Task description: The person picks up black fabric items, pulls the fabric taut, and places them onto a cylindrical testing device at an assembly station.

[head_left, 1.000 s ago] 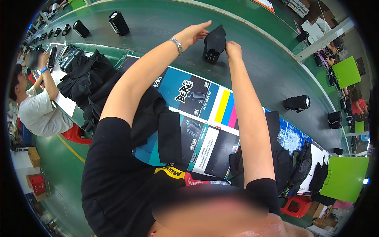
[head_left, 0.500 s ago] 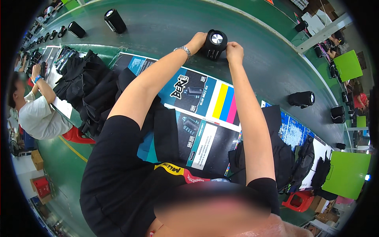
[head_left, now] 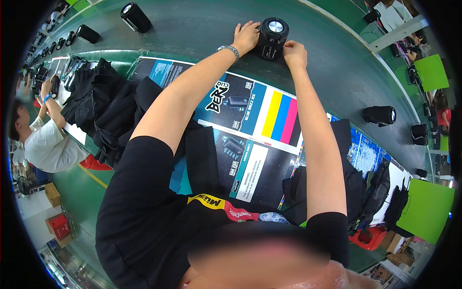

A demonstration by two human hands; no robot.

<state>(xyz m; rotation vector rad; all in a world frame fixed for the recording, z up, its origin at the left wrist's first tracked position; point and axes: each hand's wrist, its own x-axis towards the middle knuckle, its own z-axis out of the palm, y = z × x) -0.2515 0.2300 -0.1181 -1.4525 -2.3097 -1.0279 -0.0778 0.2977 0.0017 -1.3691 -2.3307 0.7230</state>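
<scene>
1. The black cylinder speaker (head_left: pixel 272 37) stands on end on the green bench (head_left: pixel 192 29), toward its far edge, grille face up.
2. Your left hand (head_left: pixel 246 36) lies against its left side, fingers curled on the wall; your right hand (head_left: pixel 294 53) pinches the lower right side. Neither hand fully closes around it.
3. It looks rigid and fairly heavy for its size, with a fabric-like skin that should grip well.
4. Take it by the round wall from both sides; keep off the top grille, which looks easiest to dent.
5. Printed flat cartons (head_left: pixel 250 108) and black pouches (head_left: pixel 106 111) lie along the near edge.
</scene>
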